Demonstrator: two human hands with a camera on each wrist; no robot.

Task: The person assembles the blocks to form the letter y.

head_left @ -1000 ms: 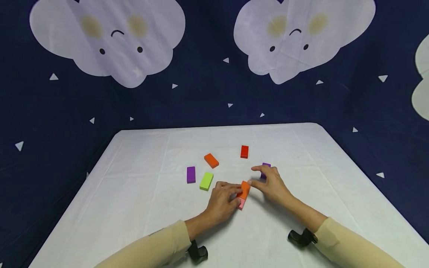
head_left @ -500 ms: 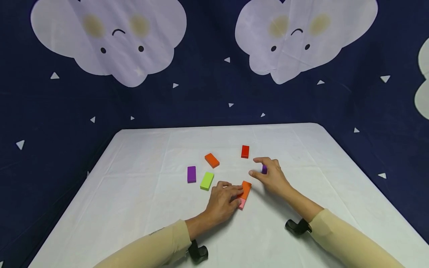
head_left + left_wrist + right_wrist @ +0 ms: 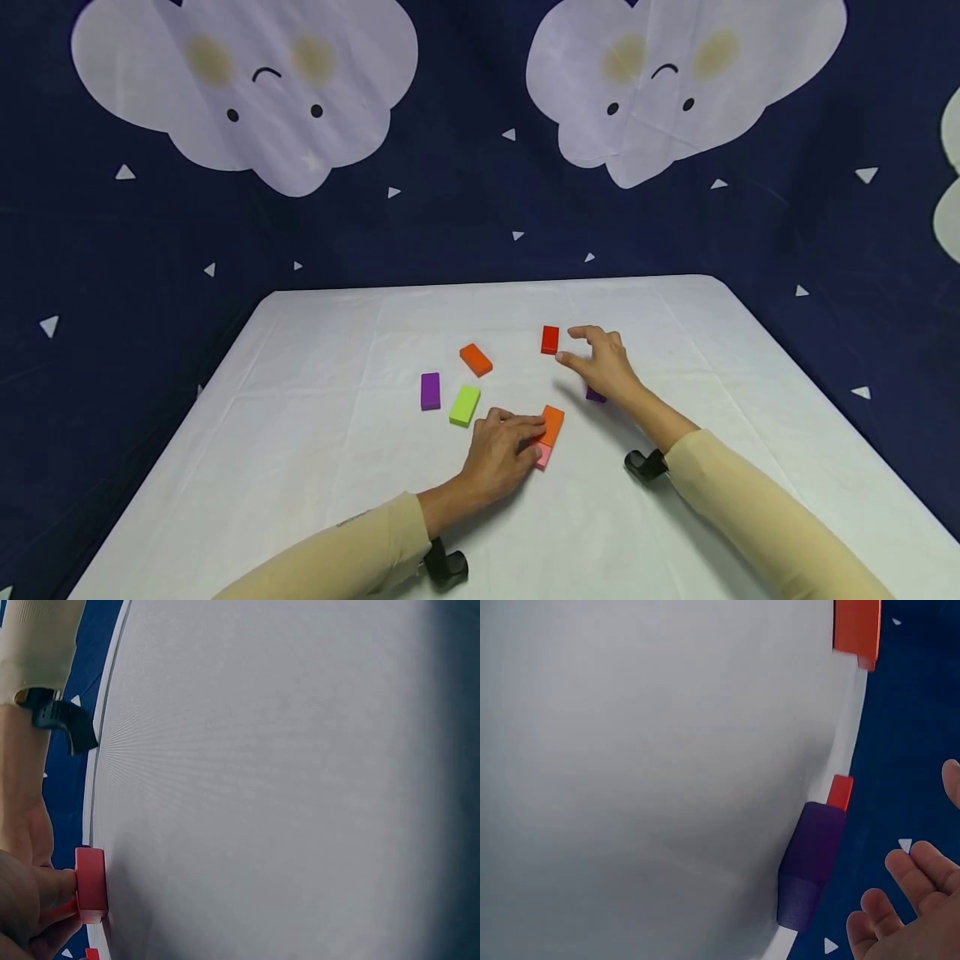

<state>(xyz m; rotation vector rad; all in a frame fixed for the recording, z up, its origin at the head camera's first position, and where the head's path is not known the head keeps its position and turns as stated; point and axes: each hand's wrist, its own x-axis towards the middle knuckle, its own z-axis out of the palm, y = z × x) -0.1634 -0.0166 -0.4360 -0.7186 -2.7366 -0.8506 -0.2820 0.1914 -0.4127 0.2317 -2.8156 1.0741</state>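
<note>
Space grows between my right hand point(image 3: 609, 365) and the near orange block point(image 3: 554, 423): the thumb is no longer at this block, as a second ago, and the hand hangs beside the red block point(image 3: 550, 337), fingers spread, holding nothing. So only my left hand point(image 3: 497, 454) attends the pair, fingers fairly straight, touching the near orange block and the pink block point(image 3: 544, 457), end to end on the white table point(image 3: 322, 500). The red block lies flat, farther away, bright and oblong

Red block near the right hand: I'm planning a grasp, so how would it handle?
The red block looks stiff, given its crisp edges. Its flat faces suggest sliding, not rolling. Lying low on the white table, it seems unlikely to tip.
</note>
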